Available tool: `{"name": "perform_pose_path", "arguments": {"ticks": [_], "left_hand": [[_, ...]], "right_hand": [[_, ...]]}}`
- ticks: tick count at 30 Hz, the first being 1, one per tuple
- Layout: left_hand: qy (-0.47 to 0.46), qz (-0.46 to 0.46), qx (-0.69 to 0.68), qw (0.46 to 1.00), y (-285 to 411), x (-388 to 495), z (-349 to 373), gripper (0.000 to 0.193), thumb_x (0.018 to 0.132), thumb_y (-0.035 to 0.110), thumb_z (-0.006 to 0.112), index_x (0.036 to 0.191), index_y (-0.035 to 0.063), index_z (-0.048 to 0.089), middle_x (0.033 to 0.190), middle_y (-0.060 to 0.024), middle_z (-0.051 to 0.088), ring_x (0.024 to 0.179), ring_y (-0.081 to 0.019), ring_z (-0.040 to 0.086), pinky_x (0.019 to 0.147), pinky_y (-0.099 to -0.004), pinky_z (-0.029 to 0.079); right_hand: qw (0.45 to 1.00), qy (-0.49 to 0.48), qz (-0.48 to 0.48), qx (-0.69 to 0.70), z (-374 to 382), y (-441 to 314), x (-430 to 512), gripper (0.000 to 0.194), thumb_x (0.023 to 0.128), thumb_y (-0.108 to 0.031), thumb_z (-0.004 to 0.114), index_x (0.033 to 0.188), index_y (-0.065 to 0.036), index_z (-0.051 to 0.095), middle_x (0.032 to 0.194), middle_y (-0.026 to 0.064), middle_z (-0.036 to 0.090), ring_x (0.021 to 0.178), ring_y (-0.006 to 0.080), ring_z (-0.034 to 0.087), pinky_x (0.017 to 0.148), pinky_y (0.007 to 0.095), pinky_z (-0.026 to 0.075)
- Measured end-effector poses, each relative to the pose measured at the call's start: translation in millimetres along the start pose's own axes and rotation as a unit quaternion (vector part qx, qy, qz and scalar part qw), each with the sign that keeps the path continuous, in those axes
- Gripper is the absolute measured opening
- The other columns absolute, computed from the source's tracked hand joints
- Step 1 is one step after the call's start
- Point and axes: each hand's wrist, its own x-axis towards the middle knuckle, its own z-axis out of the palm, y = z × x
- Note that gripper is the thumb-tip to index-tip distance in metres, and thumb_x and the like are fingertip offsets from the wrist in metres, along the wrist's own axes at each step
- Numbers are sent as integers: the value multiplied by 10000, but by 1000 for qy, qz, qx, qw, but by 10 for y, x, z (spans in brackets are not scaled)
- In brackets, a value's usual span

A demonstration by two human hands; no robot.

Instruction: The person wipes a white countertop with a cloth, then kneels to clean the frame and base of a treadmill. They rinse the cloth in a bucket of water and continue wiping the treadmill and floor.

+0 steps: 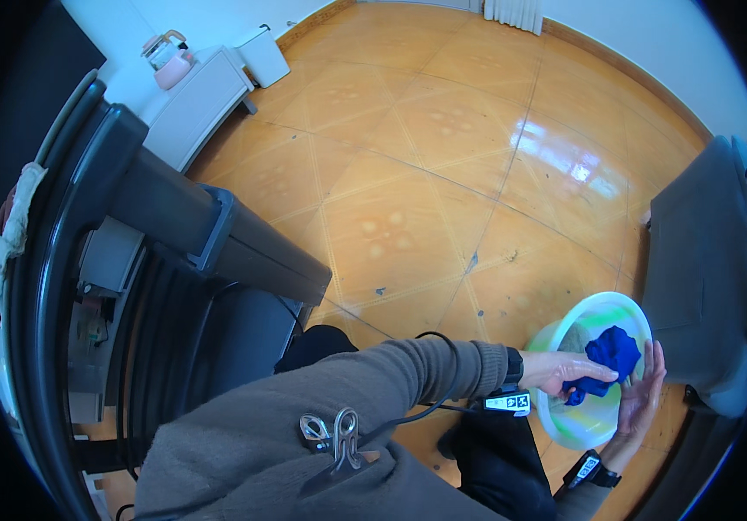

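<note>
A crumpled dark-blue cloth (613, 357) is gripped in my left hand (559, 372), bunched between thumb and fingers over the opening of a plastic basin (593, 435). The basin is white with green and yellow patches and looks tilted. At its right side, my right hand (639, 397) holds the rim, fingers extended along the outside and thumb toward the inside. Greyish material (572, 345) shows inside the basin, partly covered by the cloth and my left hand; I cannot tell what it is.
A dark-grey upholstered seat (699, 273) stands close on the right. A large dark plastic-framed machine (171, 195) fills the left. A low white cabinet (197, 107) bears a glass kettle (163, 53); a white bin (265, 57) is beside it. A cable (454, 365) runs along my left sleeve.
</note>
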Motion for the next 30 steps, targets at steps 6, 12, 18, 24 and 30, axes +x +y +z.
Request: {"name": "perform_pose_path", "arguments": {"ticks": [6,12,18,24,30], "left_hand": [[-139,-95,-217,962,-250,91,197,473,783,475,848,1063,173,616,855,-3,661,571,-79,557,487,-202,408],[-77,12,37,996,-231,49,241,330,781,264,854,1001,71,702,881,-49,700,661,-129,635,600,-301,535],[98,123,350,923,-125,82,124,360,651,169,826,906,-38,679,804,-158,714,731,-246,708,640,-350,553],[211,86,514,827,-110,229,-11,354,698,195,781,938,-45,681,912,-259,715,888,-381,717,778,-424,580],[259,207,522,786,-311,244,-59,715,766,160,749,1370,-20,413,1047,-273,665,898,-435,688,747,-478,556]], "right_hand": [[979,-118,7,165,92,218,-11,867,846,-584,720,1516,-201,325,1583,131,319,1298,384,514,968,593,510],[990,-136,26,15,163,32,-62,458,846,-339,796,1060,-166,430,1181,59,486,1065,227,552,916,425,512],[985,-7,16,-171,263,197,100,308,855,-153,738,1022,-132,481,1055,37,494,960,149,506,881,277,436],[950,61,-29,-306,308,346,219,171,871,-111,676,966,-85,535,952,25,513,858,130,495,794,277,433],[897,179,-64,-399,218,573,264,216,892,-107,680,1064,-58,560,1000,48,562,873,144,551,783,284,476]]}}
